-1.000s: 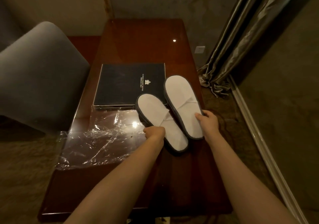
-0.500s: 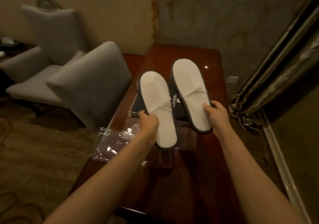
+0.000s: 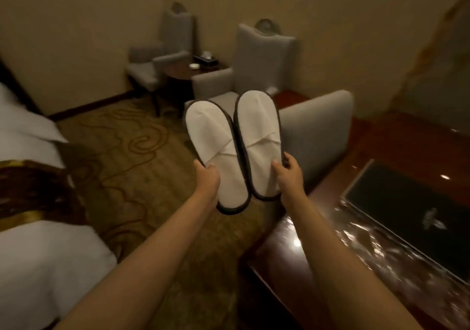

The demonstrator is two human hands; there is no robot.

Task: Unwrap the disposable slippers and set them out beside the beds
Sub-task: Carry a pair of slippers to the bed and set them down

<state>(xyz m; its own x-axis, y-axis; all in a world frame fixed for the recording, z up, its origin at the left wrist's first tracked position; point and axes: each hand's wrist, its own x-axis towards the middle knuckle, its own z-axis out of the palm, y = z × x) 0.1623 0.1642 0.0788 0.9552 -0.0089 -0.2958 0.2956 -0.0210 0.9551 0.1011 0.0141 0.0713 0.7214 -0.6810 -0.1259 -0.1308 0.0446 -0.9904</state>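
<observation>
Two flat white disposable slippers with dark edging are held up side by side in the air over the carpet. My left hand (image 3: 206,177) grips the left slipper (image 3: 215,149) at its outer edge. My right hand (image 3: 288,170) grips the right slipper (image 3: 259,131) the same way. A bed (image 3: 30,228) with white linen and a brown-gold runner lies at the left. The clear plastic wrapper (image 3: 368,248) lies crumpled on the dark wooden desk (image 3: 292,273) at the right.
A dark folder (image 3: 412,215) lies on the desk. A grey chair (image 3: 315,136) stands against the desk just behind the slippers. Two grey armchairs (image 3: 244,75) flank a small round table (image 3: 188,72) by the far wall. Patterned carpet (image 3: 132,167) runs between bed and desk.
Both hands lifted the slippers off the desk and carried them left, away from it. The view swung left, bringing the bed and armchairs into sight.
</observation>
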